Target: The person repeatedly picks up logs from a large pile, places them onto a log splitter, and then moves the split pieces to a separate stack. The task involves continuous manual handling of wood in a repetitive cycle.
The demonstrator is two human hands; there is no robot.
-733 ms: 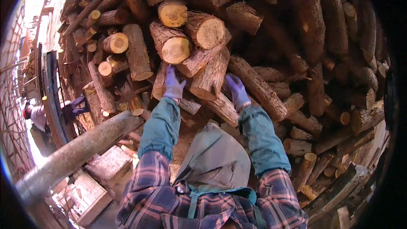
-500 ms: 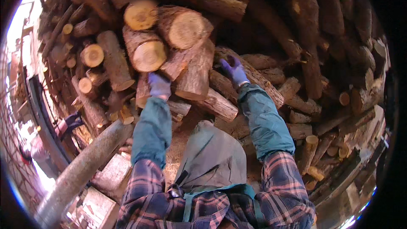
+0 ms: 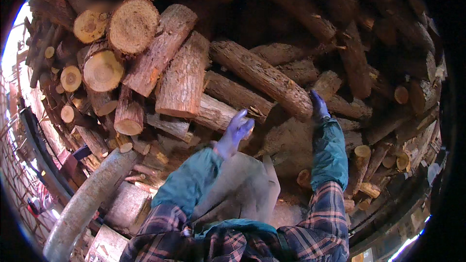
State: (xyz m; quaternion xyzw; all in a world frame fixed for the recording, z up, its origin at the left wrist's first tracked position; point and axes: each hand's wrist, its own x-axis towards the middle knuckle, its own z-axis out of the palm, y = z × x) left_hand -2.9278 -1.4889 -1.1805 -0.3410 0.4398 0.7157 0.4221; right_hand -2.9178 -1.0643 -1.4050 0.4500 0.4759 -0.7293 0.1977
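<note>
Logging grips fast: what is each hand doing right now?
Left hand: open, fingers spread, holding nothing, beside a split log.
Right hand: on the end of a long bark-covered log; grip cannot be told.

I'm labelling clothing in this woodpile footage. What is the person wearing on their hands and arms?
Both hands wear thin purple-blue gloves: left hand, right hand. Teal sleeve covers wrap each forearm, gathered at the wrist. Above them are red, navy and white plaid shirt sleeves.
</note>
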